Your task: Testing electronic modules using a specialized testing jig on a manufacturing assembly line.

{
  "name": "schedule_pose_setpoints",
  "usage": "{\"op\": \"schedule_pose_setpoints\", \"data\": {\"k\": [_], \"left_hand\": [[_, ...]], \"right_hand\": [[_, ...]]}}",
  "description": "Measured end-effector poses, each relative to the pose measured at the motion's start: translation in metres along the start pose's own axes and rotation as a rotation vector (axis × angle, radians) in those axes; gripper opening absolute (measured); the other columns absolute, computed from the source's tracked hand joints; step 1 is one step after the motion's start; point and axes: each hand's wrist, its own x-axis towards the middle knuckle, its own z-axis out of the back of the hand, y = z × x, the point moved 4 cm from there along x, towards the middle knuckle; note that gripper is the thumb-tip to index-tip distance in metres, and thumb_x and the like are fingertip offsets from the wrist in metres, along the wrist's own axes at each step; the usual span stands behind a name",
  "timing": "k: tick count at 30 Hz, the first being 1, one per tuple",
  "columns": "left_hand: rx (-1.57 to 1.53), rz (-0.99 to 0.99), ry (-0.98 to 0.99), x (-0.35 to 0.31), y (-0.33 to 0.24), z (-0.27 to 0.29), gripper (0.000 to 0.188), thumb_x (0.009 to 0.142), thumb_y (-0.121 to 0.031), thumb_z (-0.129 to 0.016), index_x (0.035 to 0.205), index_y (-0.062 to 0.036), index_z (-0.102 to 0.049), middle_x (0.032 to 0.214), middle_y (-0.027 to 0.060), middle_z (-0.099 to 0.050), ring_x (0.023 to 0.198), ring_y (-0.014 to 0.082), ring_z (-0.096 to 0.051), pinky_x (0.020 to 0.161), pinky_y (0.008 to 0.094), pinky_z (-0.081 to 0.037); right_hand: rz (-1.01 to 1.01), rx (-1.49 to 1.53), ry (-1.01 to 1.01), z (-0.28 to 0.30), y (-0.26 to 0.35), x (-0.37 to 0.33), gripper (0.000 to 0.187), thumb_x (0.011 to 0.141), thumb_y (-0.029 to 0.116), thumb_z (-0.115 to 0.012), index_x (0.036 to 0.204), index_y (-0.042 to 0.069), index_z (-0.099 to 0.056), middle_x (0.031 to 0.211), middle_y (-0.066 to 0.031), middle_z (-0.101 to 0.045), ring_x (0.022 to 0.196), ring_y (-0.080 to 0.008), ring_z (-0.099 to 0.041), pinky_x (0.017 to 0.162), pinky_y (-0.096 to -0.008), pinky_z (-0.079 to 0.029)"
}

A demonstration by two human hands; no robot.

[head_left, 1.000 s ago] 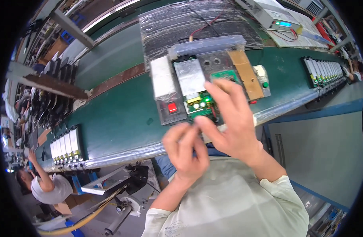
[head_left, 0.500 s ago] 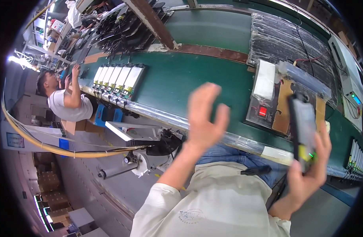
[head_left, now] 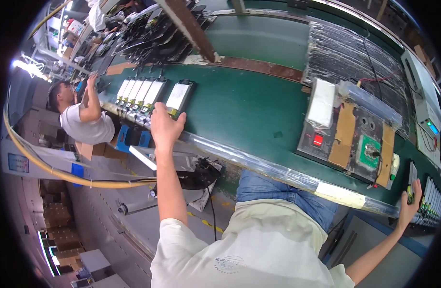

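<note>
My left hand (head_left: 165,127) is closed round the near end of a slim black device (head_left: 180,96) with a white battery and yellow tape. This device sits slightly right of a row of similar devices (head_left: 142,91) on the green bench. Far to the right, my right hand (head_left: 411,205) grips another such device (head_left: 412,176) between thumb and fingers. That one stands tilted beside a second row of devices (head_left: 433,201), and its lower end is partly hidden by the hand.
A black test fixture (head_left: 309,137) with a red switch and green circuit board (head_left: 369,151) stands on the green bench (head_left: 244,115). A wrapped white block (head_left: 321,103) lies on it. Behind are plastic-wrapped sheets (head_left: 350,57) and a metal post (head_left: 189,29). A co-worker (head_left: 88,120) sits at left.
My left hand has moved left to the end device, which now stands apart from its row. My right hand has carried its device from beside the fixture to the right-hand row.
</note>
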Motion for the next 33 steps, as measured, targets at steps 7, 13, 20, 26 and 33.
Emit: {"op": "schedule_pose_setpoints", "data": {"k": [7,13,20,26,33], "left_hand": [[-0.453,-0.076,0.229,-0.019,-0.094,0.007,0.098,0.094,-0.043,-0.088,0.173,0.0024,-0.051,0.123,0.0204,-0.081,0.11,0.0297,-0.078,0.096,0.0387,-0.059],[-1.191,-0.329,0.529,-0.096,-0.207,0.048,0.091,0.093,-0.03,-0.084,0.17,0.0087,-0.055,0.149,0.0149,-0.073,0.119,0.0175,-0.071,0.103,0.0343,-0.056],[-0.446,-0.71,0.316,-0.146,-0.364,0.059,0.089,0.081,-0.044,-0.088,0.157,-0.0012,-0.07,0.113,0.0243,-0.079,0.102,0.0448,-0.08,0.093,0.0523,-0.063],[-0.221,-0.724,0.258,-0.162,-0.408,0.043,0.092,0.084,-0.049,-0.091,0.156,0.0021,-0.067,0.107,0.0255,-0.076,0.096,0.0452,-0.082,0.079,0.0564,-0.065],[-0.362,-0.836,0.252,-0.166,-0.383,0.036,0.084,0.089,-0.041,-0.091,0.155,0.0028,-0.068,0.122,0.0214,-0.073,0.119,0.0412,-0.073,0.096,0.0516,-0.062]], "right_hand": [[0.036,-0.554,-0.021,0.001,-0.004,0.002,0.055,0.105,-0.005,-0.067,0.159,0.004,-0.065,0.171,-0.0193,-0.056,0.16,-0.0399,-0.053,0.133,-0.0453,-0.041],[0.134,-0.081,-0.108,-0.016,0.121,0.026,0.034,0.114,0.004,-0.068,0.147,0.0,-0.073,0.155,-0.0137,-0.071,0.141,-0.0248,-0.069,0.112,-0.0348,-0.057],[0.657,0.06,0.274,-0.122,0.292,0.098,0.035,0.109,0.018,-0.075,0.138,-0.002,-0.074,0.14,-0.0173,-0.074,0.129,-0.0364,-0.072,0.114,-0.0463,-0.056],[0.609,-0.126,0.388,-0.213,0.329,0.132,0.045,0.107,0.033,-0.078,0.14,0.002,-0.077,0.139,-0.0201,-0.076,0.133,-0.043,-0.071,0.112,-0.0524,-0.057],[0.496,-0.206,0.484,-0.245,0.326,0.142,0.045,0.101,0.034,-0.085,0.139,0.01,-0.081,0.122,-0.0222,-0.085,0.119,-0.0433,-0.08,0.103,-0.0567,-0.06]]}}
